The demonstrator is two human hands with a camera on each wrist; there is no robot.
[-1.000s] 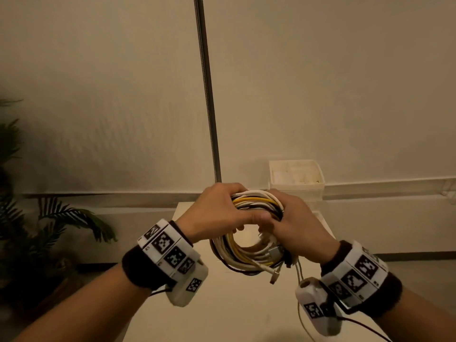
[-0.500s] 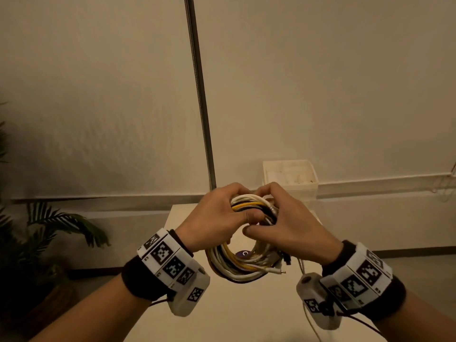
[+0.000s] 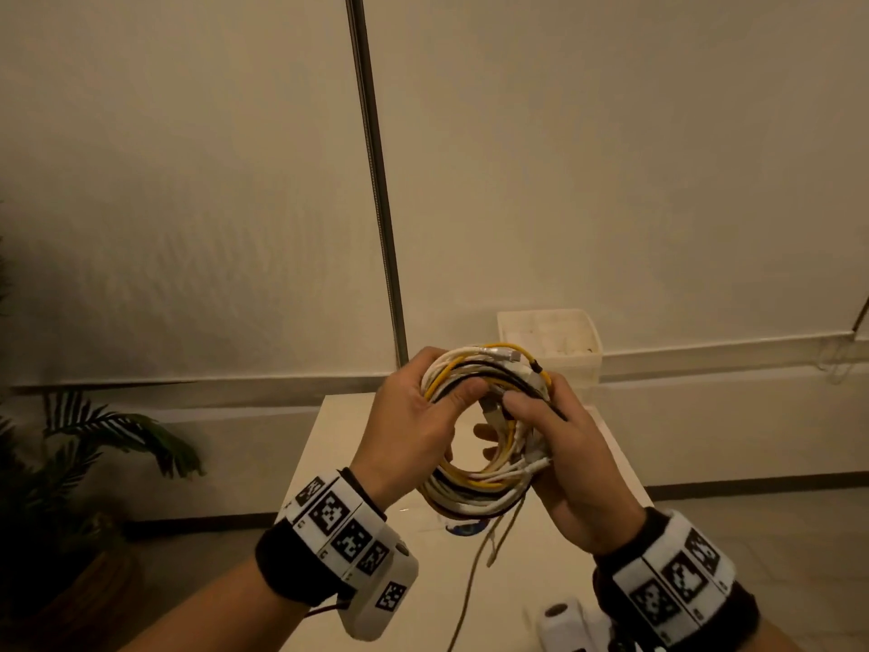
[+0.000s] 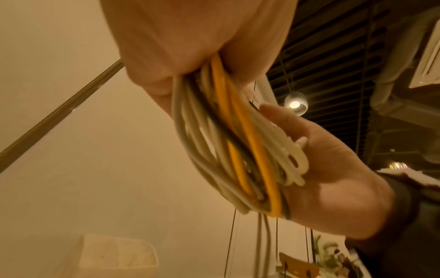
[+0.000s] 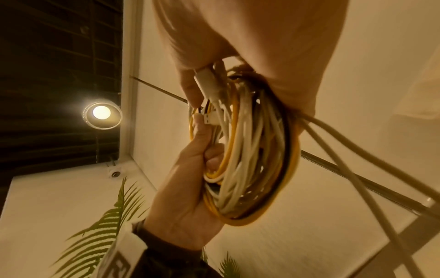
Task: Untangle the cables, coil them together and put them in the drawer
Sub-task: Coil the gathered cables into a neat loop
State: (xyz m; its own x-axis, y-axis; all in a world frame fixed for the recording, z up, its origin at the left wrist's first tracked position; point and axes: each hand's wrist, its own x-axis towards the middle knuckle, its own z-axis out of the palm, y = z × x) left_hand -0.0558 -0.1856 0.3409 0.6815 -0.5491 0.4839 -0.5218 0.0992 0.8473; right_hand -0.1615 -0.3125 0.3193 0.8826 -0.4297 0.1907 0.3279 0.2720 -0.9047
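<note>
Coil of white, yellow and black cables [image 3: 489, 435] held upright above the white table [image 3: 376, 548], its open ring facing the wearer, left hand [image 3: 414, 430] curled round its left side, right hand [image 3: 559, 468] gripping the right side, loose ends [image 3: 475, 576] hanging down, square-patterned marker bands [image 3: 338, 520] on both wrists carry no readable words.

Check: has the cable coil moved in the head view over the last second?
Yes. The cable coil has risen against the white bin: its top loop now overlaps the bin's lower left corner, where earlier it sat below. Both hands hold it.
</note>
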